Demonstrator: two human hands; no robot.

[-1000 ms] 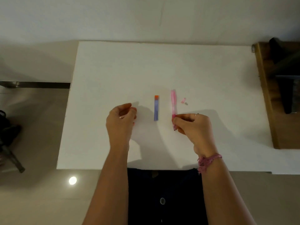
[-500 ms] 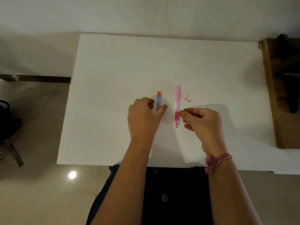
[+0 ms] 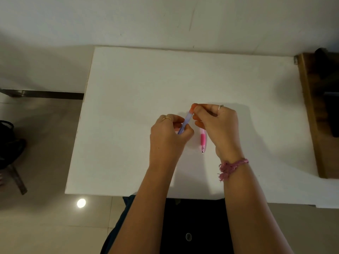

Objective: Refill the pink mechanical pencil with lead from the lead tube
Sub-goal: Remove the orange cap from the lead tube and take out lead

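Note:
My left hand grips the lower part of the blue lead tube, held tilted just above the white table. The fingertips of my right hand pinch the tube's orange cap at its upper end. The pink mechanical pencil lies on the table under my right hand, tip pointing toward me. Its upper half is hidden by that hand. The small pink parts seen earlier beside the pencil are hidden now.
A wooden piece of furniture with dark objects on it stands against the table's right edge. Tiled floor lies to the left, with a dark bag at the far left. A wall runs behind the table.
My left hand picked the lead tube up off the table. My right hand let go of the pencil and moved up to the tube's orange cap.

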